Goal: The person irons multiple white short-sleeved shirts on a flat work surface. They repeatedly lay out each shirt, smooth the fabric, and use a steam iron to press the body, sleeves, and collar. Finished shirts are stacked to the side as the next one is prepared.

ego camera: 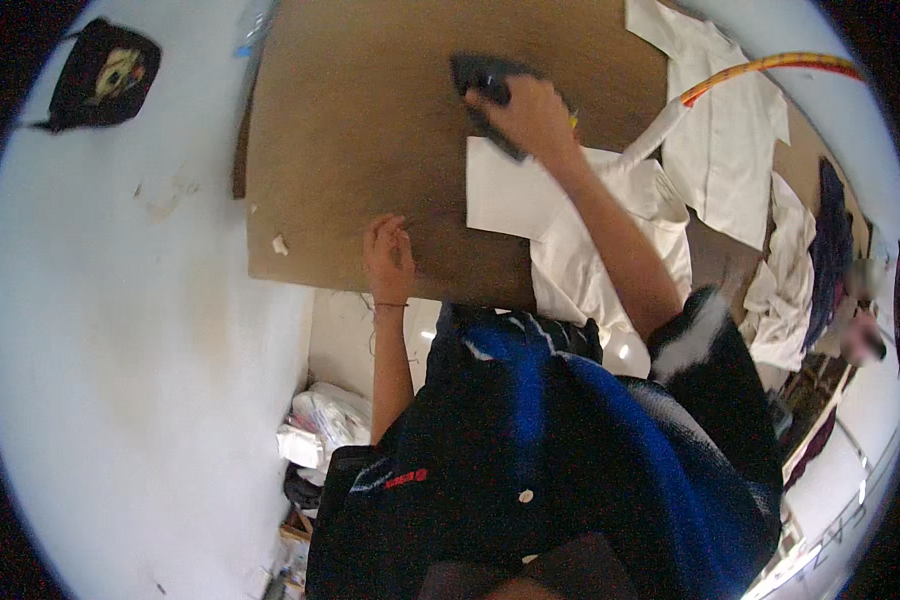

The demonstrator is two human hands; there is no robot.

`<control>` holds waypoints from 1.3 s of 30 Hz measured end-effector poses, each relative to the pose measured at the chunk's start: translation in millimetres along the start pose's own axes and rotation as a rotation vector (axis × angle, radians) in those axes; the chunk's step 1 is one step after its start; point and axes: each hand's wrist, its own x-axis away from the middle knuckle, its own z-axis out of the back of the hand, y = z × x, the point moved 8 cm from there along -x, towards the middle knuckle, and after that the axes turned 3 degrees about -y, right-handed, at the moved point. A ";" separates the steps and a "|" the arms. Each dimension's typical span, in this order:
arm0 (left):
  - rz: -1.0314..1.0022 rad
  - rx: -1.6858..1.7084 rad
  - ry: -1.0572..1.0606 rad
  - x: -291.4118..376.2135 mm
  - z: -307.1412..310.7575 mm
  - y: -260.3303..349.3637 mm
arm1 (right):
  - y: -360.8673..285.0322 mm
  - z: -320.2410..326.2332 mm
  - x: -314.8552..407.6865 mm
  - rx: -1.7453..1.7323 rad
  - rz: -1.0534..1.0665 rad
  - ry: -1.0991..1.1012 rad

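My right hand [523,112] grips a dark clothes iron [471,71], slightly blurred, over the brown covered table [345,135]. The iron's rear end overlaps the edge of a white garment's sleeve [506,191]; whether it touches the cloth, I cannot tell. The rest of that white garment [570,262] spreads under my right forearm and hangs over the near table edge. A pale, sleeved cord [652,135] with a yellow-red stretch runs off to the right behind my wrist. My left hand [390,259], fingers loosely bent and holding nothing, is at the table's near edge.
A second white shirt [720,127] lies flat at the far right, with a crumpled white garment [780,277] and dark cloth [825,247] beyond. People [862,330] appear at the right rim. A pale wall [120,300] borders the left; plastic bags [334,412] sit below.
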 end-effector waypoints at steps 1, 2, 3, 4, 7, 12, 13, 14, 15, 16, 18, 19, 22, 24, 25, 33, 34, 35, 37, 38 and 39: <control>-0.040 -0.004 -0.016 -10.1 -5.7 4.0 | -5.6 12.9 28.1 -0.057 -0.051 -0.054; -0.089 -0.013 -0.029 -25.2 -12.4 8.8 | -0.6 7.5 53.1 -0.077 -0.097 -0.116; -0.141 -0.016 -0.045 -39.9 -22.4 17.0 | 12.3 -9.8 75.3 -0.097 -0.149 -0.176; -0.163 0.018 -0.092 -57.6 -35.6 33.4 | 36.7 -39.0 92.5 -0.057 -0.205 -0.191; -0.254 0.014 -0.207 -96.6 -65.8 74.7 | 53.6 -44.9 112.6 -0.107 -0.309 -0.200; -0.406 -0.430 -0.401 -112.0 -123.9 68.0 | 99.5 -18.2 83.3 -0.105 -0.456 0.018; -0.426 -0.466 -0.414 -114.6 -124.5 69.7 | 106.2 -5.7 76.9 -0.154 -0.473 0.023; -0.443 -0.502 -0.425 -117.3 -125.3 71.1 | 118.3 -3.6 70.6 -0.138 -0.488 0.081; -0.458 -0.537 -0.442 -116.8 -125.7 72.3 | 130.0 -3.8 69.4 -0.122 -0.509 0.134; -0.444 -0.516 -0.465 -118.9 -125.2 70.2 | 133.6 2.0 67.3 -0.148 -0.514 0.132; -0.421 -0.469 -0.507 -123.9 -124.6 68.3 | 141.0 1.3 64.1 -0.198 -0.570 0.078; -0.393 -0.375 -0.475 -124.6 -122.0 63.9 | 142.0 -5.4 68.4 -0.206 -0.555 0.030; -0.350 -0.179 -0.349 -135.6 -95.8 53.6 | 129.5 -42.5 95.5 -0.226 -0.474 -0.065; -0.313 -0.170 -0.284 -145.8 -83.1 51.5 | 106.9 -56.2 120.3 -0.240 -0.414 -0.174; -0.302 -0.169 -0.269 -146.5 -77.9 52.6 | 100.2 -54.7 131.7 -0.265 -0.440 -0.242; -0.534 -0.292 -0.448 -157.1 -135.1 134.3 | 137.1 27.6 152.8 -0.599 -0.344 0.016; -0.557 -0.284 -0.464 -153.4 -143.6 138.9 | 147.8 57.5 170.4 -0.707 -0.360 0.072; -0.559 -0.298 -0.502 -149.1 -156.3 140.1 | 166.6 80.4 192.0 -0.805 -0.480 0.034; -0.550 -0.329 -0.580 -136.5 -176.8 135.3 | 215.8 109.2 237.5 -0.788 -0.726 -0.016; -0.525 -0.404 -0.592 -134.8 -185.9 130.3 | 238.1 127.2 259.8 -0.766 -0.811 0.016; -0.483 -0.472 -0.606 -129.3 -191.6 122.7 | 268.6 139.4 277.4 -0.584 -0.866 0.125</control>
